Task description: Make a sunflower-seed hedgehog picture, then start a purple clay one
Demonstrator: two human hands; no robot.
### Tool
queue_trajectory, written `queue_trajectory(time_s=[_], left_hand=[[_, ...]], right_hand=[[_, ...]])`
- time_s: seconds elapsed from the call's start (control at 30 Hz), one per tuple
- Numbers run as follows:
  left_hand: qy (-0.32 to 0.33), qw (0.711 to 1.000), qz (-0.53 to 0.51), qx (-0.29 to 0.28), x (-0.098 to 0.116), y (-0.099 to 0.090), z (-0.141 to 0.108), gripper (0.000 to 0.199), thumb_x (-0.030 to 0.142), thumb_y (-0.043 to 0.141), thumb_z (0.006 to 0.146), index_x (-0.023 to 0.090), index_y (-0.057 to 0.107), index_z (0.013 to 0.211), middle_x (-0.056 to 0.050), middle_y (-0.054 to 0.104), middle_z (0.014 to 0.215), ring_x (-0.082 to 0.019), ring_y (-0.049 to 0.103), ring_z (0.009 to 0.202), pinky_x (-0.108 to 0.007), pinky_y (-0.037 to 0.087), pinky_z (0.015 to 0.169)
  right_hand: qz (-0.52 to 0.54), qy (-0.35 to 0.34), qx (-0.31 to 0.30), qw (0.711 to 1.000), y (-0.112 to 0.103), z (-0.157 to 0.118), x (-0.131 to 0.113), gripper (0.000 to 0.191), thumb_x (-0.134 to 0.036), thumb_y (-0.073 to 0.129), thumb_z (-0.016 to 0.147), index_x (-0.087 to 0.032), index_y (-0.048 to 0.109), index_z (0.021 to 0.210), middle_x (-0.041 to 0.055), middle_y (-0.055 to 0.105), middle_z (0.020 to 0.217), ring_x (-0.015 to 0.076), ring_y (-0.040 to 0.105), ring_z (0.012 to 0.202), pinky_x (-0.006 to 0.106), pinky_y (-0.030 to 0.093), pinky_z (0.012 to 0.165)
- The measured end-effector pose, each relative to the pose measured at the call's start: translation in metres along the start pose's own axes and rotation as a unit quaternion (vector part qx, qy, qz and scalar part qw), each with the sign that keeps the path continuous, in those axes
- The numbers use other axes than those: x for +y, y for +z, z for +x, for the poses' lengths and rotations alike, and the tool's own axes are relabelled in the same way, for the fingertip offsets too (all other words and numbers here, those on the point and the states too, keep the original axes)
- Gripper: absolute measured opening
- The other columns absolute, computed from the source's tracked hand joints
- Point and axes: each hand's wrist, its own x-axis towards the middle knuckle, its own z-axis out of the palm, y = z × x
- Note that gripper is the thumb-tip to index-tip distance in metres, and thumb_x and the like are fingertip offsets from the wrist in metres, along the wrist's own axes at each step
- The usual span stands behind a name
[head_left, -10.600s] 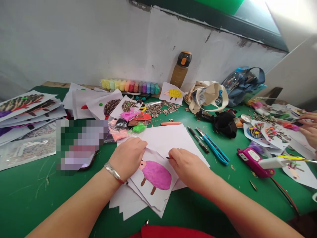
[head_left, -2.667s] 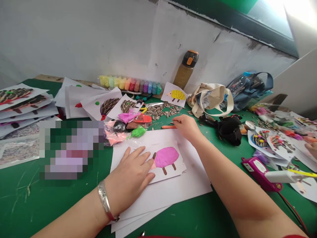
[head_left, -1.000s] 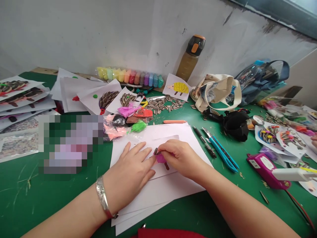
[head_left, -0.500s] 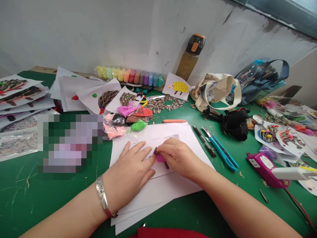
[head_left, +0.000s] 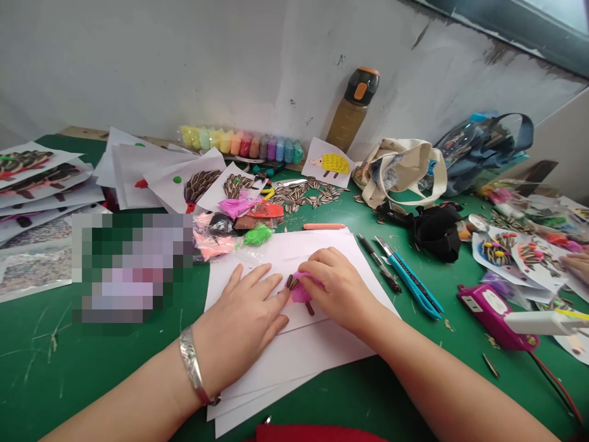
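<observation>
White paper sheets (head_left: 335,347) lie stacked on the green table. On the top piece is a pink clay shape (head_left: 301,293) with a brown leg. Two striped sunflower seeds (head_left: 292,282) sit at its left upper edge. My left hand (head_left: 239,322), with a silver bracelet at the wrist, rests flat on the paper, fingers spread, its index fingertip beside the clay. My right hand (head_left: 334,285) is over the clay's right side, thumb and fingers pinched together; what is between them, if anything, is hidden.
Behind the paper lie bagged clay (head_left: 257,233), a seed pile (head_left: 304,195) and an orange stick (head_left: 324,226). To the right are a pen (head_left: 380,264), a blue cutter (head_left: 414,285) and a magenta device (head_left: 497,313). Another person's hand (head_left: 577,267) shows at the right edge.
My right hand has shifted slightly right, off the seeds, which now show more clearly on the clay. My left hand stays in place. Another person's hand has appeared at the right edge.
</observation>
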Motion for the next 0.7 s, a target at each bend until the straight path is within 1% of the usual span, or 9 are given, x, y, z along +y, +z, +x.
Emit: queue_trajectory(time_s=[0.1, 0.27, 0.53, 0.6, 0.7], left_hand=[[-0.002, 1.000, -0.001, -0.003, 0.000, 0.000, 0.000, 0.030, 0.026, 0.055, 0.094, 0.020, 0.064, 0.122, -0.012, 0.062, 0.130, -0.037, 0.045, 0.131, -0.069, 0.037, 0.105], [-0.010, 1.000, -0.006, -0.009, 0.000, 0.001, -0.001, 0.030, 0.026, 0.055, 0.094, 0.021, 0.064, 0.122, -0.011, 0.062, 0.130, -0.037, 0.045, 0.132, -0.070, 0.036, 0.106], [-0.008, 1.000, 0.000, -0.009, 0.000, 0.001, 0.000, 0.030, 0.027, 0.054, 0.095, 0.020, 0.064, 0.122, -0.011, 0.063, 0.131, -0.038, 0.045, 0.132, -0.071, 0.037, 0.104], [-0.007, 1.000, 0.000, -0.005, 0.000, 0.002, -0.001, 0.029, 0.026, 0.054, 0.095, 0.020, 0.065, 0.121, -0.011, 0.063, 0.130, -0.038, 0.045, 0.132, -0.070, 0.037, 0.104], [-0.004, 1.000, -0.001, 0.001, -0.001, 0.002, -0.001, 0.029, 0.026, 0.056, 0.094, 0.021, 0.064, 0.121, -0.011, 0.063, 0.130, -0.038, 0.046, 0.131, -0.070, 0.037, 0.104]], right_hand=[[0.015, -0.004, -0.005, 1.000, 0.003, 0.000, 0.003, 0.019, -0.015, 0.055, 0.092, -0.018, 0.072, 0.085, 0.0073, 0.064, 0.084, 0.0207, 0.054, 0.083, 0.033, 0.042, 0.078], [0.012, -0.048, 0.006, 0.999, 0.008, -0.001, 0.003, 0.022, -0.011, 0.053, 0.091, -0.016, 0.073, 0.082, 0.0070, 0.063, 0.077, 0.0196, 0.051, 0.075, 0.033, 0.040, 0.075], [-0.009, -0.066, 0.006, 0.998, 0.010, -0.002, 0.002, 0.024, -0.010, 0.053, 0.089, -0.015, 0.072, 0.076, 0.0072, 0.061, 0.072, 0.0201, 0.048, 0.073, 0.033, 0.039, 0.071], [-0.001, -0.058, 0.008, 0.998, 0.009, -0.002, 0.002, 0.024, -0.011, 0.053, 0.090, -0.015, 0.073, 0.077, 0.0069, 0.062, 0.074, 0.0200, 0.049, 0.073, 0.033, 0.040, 0.072], [0.023, -0.029, 0.023, 0.999, 0.008, -0.002, 0.002, 0.023, -0.013, 0.051, 0.092, -0.016, 0.074, 0.088, 0.0080, 0.064, 0.084, 0.0204, 0.052, 0.079, 0.033, 0.041, 0.076]])
